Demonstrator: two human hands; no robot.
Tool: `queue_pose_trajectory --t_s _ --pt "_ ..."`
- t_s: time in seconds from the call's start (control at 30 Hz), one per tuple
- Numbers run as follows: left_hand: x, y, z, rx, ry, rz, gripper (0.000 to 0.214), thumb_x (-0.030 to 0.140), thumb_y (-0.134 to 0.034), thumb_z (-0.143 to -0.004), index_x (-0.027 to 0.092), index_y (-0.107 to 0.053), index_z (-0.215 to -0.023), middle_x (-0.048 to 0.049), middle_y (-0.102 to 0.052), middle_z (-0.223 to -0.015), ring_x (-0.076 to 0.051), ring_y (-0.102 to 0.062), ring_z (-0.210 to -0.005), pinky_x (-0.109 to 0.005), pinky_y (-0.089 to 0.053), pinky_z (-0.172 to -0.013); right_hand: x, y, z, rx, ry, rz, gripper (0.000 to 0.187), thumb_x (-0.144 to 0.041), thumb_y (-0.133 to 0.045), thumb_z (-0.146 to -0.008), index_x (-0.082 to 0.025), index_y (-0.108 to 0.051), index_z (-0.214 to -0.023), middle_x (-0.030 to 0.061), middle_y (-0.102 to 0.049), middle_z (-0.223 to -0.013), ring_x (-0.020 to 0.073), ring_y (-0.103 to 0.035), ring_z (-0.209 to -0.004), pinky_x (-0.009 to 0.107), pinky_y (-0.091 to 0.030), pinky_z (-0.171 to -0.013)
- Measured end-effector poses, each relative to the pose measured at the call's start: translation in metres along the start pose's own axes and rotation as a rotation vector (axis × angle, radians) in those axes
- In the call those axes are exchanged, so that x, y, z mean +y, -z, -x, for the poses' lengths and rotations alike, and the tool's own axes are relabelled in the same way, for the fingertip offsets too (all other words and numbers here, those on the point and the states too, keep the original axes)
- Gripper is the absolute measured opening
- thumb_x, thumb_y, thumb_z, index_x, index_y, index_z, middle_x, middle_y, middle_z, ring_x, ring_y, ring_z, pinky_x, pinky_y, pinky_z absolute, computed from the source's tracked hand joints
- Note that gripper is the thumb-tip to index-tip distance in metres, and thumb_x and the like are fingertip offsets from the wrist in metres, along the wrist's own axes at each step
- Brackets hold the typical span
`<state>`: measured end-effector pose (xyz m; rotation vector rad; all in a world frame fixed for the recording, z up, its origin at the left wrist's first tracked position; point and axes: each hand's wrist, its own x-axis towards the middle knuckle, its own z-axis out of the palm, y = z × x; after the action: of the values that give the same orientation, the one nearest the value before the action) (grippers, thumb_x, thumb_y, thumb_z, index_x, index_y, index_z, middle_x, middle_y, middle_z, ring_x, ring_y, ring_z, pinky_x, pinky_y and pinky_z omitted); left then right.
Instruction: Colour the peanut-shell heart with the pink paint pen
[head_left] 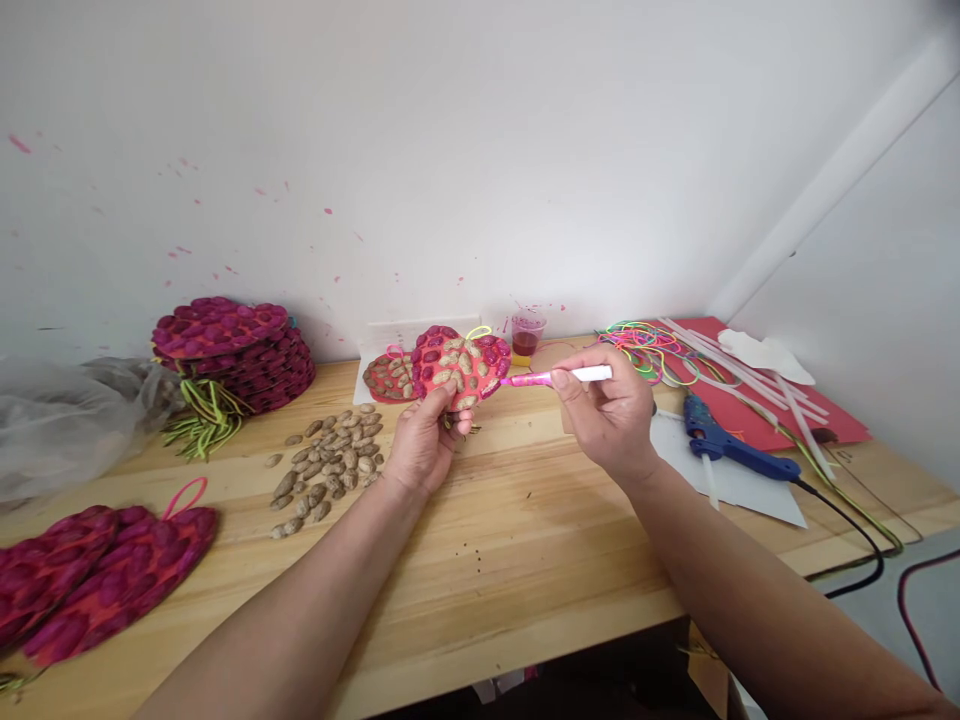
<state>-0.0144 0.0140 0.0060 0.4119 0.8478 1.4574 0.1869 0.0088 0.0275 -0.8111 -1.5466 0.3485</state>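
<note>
My left hand point(426, 440) is closed on a red heart-shaped piece point(459, 366) covered with peanut shells, some painted dark pink, held up above the wooden table point(510, 540). My right hand point(609, 412) pinches a paintbrush point(559, 377) with a white handle and pink-stained shaft. The brush tip touches the heart's right edge. A second shell-covered heart point(387, 377) lies on the table just behind the held one.
Loose peanut shells point(330, 468) lie left of my hands. A stack of painted hearts point(236, 350) stands at back left, with others point(105, 575) at the near left. A paint cup point(527, 335), coloured cords point(646, 345), red sheet point(757, 405) and blue glue gun point(731, 448) are on the right.
</note>
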Motion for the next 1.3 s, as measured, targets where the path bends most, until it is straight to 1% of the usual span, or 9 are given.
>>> queue_pose_trajectory --t_s 0.1,0.23,0.43,0.5,0.7,0.8,1.03,1.17,1.3 --pt "0.0 0.0002 -0.0001 0.007 0.001 -0.003 0.024 0.018 -0.089 -0.067 0.013 -0.069 -0.08 0.0003 -0.067 -0.062 -0.009 -0.062 -0.05 -0.014 -0.048 -0.042 -0.0001 0.0005 -0.0004 0.03 0.015 0.025 0.01 -0.032 -0.071 -0.095 -0.022 -0.068 -0.095 0.0017 -0.07 -0.082 0.0155 -0.066 -0.072 0.03 -0.053 -0.065" --pt "0.0001 0.0 0.0002 0.005 0.004 0.0 0.024 0.018 -0.089 -0.067 0.014 -0.068 -0.079 0.0008 -0.066 -0.061 -0.009 -0.061 -0.05 -0.014 -0.048 -0.042 0.0 0.0011 -0.001 -0.01 0.005 -0.02 0.008 -0.03 -0.071 -0.094 -0.022 -0.067 -0.095 0.0018 -0.071 -0.086 0.0149 -0.067 -0.073 0.031 -0.054 -0.068" --pt "0.0008 -0.0021 0.0007 0.017 0.009 -0.003 0.02 0.017 -0.086 -0.069 0.012 -0.069 -0.079 0.0001 -0.066 -0.06 -0.009 -0.06 -0.047 -0.014 -0.048 -0.04 0.0 0.0019 -0.0023 0.032 0.042 0.038 0.008 -0.029 -0.07 -0.094 -0.022 -0.067 -0.093 0.001 -0.071 -0.083 0.0134 -0.064 -0.069 0.029 -0.053 -0.065" --pt "0.001 -0.0024 0.001 0.019 0.01 0.003 0.018 0.016 -0.085 -0.071 0.012 -0.07 -0.08 0.0003 -0.066 -0.061 -0.009 -0.06 -0.047 -0.014 -0.048 -0.04 -0.0007 0.0019 -0.0024 0.019 0.04 0.029 0.008 -0.029 -0.07 -0.095 -0.021 -0.067 -0.093 0.0014 -0.071 -0.083 0.0136 -0.064 -0.069 0.029 -0.054 -0.065" --pt "0.0007 -0.0004 0.0008 0.005 0.01 -0.016 0.02 0.018 -0.087 -0.069 0.012 -0.07 -0.079 0.0001 -0.066 -0.06 -0.009 -0.06 -0.047 -0.014 -0.048 -0.041 -0.0003 0.0008 -0.001 0.007 0.052 0.001 0.006 -0.027 -0.071 -0.094 -0.022 -0.067 -0.095 0.0016 -0.072 -0.086 0.0145 -0.067 -0.073 0.03 -0.056 -0.068" --pt "0.0008 -0.0001 0.0005 -0.004 -0.002 -0.032 0.022 0.019 -0.088 -0.069 0.013 -0.07 -0.08 0.0005 -0.066 -0.06 -0.009 -0.06 -0.047 -0.014 -0.048 -0.041 0.0006 0.0008 -0.0003 -0.001 0.031 -0.009 0.007 -0.028 -0.07 -0.095 -0.023 -0.067 -0.096 0.0023 -0.071 -0.088 0.0157 -0.068 -0.076 0.031 -0.057 -0.069" --pt "0.0023 -0.0015 0.0011 -0.008 -0.017 -0.063 0.026 0.023 -0.091 -0.065 0.014 -0.069 -0.076 0.0008 -0.065 -0.059 -0.009 -0.059 -0.047 -0.015 -0.047 -0.041 0.0008 0.0013 -0.0002 0.025 0.051 0.041 0.008 -0.03 -0.07 -0.095 -0.023 -0.067 -0.096 0.0019 -0.071 -0.087 0.0153 -0.066 -0.074 0.032 -0.055 -0.07" --pt "0.0027 0.0002 0.0012 -0.023 -0.039 -0.064 0.03 0.025 -0.093 -0.061 0.013 -0.07 -0.076 0.0004 -0.066 -0.06 -0.009 -0.059 -0.047 -0.016 -0.048 -0.042 0.0012 0.0005 0.0009 -0.006 0.018 0.007 0.013 -0.036 -0.07 -0.095 -0.024 -0.067 -0.096 0.003 -0.069 -0.085 0.0182 -0.067 -0.077 0.033 -0.054 -0.066" --pt "0.0009 0.0019 0.001 -0.024 -0.058 -0.077 0.033 0.027 -0.095 -0.059 0.014 -0.069 -0.074 0.0007 -0.066 -0.06 -0.01 -0.06 -0.047 -0.016 -0.048 -0.042 0.0014 0.0011 0.0011 -0.038 0.02 0.024 0.016 -0.039 -0.071 -0.094 -0.024 -0.067 -0.095 0.0032 -0.066 -0.08 0.0198 -0.066 -0.076 0.033 -0.053 -0.061"
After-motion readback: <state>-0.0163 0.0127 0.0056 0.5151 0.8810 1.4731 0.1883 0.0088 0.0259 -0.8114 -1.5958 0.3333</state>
